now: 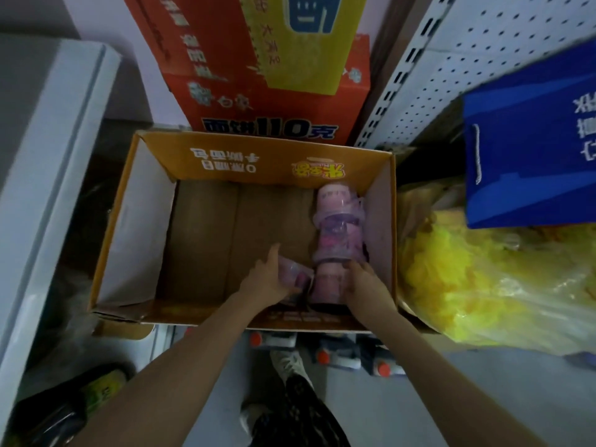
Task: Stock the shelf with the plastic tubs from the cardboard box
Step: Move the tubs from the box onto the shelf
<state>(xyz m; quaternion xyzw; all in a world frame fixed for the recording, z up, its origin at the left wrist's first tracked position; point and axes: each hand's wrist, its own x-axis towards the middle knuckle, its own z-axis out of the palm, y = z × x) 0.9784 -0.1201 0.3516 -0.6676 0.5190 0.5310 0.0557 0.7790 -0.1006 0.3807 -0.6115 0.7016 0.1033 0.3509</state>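
Note:
An open orange cardboard box (116,221) stands on the floor below me, mostly bare inside. Along its right wall lie several pink-and-purple plastic tubs (338,227) in a row. Both my arms reach down into the box's near right corner. My left hand (267,279) grips a pink tub (296,275) lying on its side. My right hand (364,285) wraps around the nearest tub of the row (329,285). The white perforated shelf back (458,59) rises at the upper right.
A red and yellow carton (258,59) leans behind the box. A white cabinet (48,156) flanks the left. At the right lie a yellow plastic bag (483,285) and a blue bag (532,140). Bottles with orange caps (322,353) stand by my shoe (290,362).

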